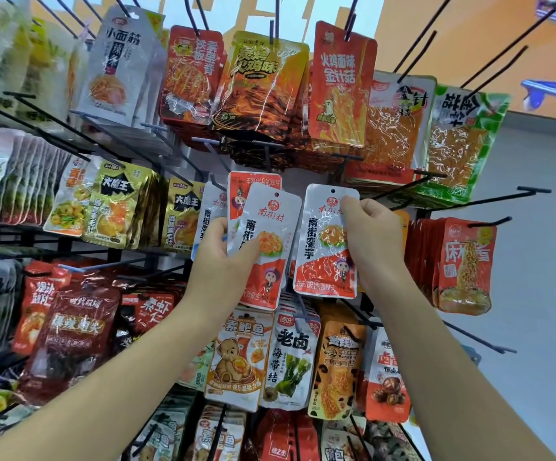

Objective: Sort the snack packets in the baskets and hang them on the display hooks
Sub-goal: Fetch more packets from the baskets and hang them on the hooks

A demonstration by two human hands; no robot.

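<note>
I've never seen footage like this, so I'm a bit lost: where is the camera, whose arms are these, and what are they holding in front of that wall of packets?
There is no machine here. A person wears a wide-angle camera on the head, so this single picture looks forward along their own two bare arms. In front of them is a shop display of black wire hooks, most of them loaded with hanging snacks. The left hand holds a small fan of white-and-red packets. The right hand pinches one matching packet near its top, beside the little hanging hole. No hook passes through that hole yet. No basket shows in this picture.
</note>
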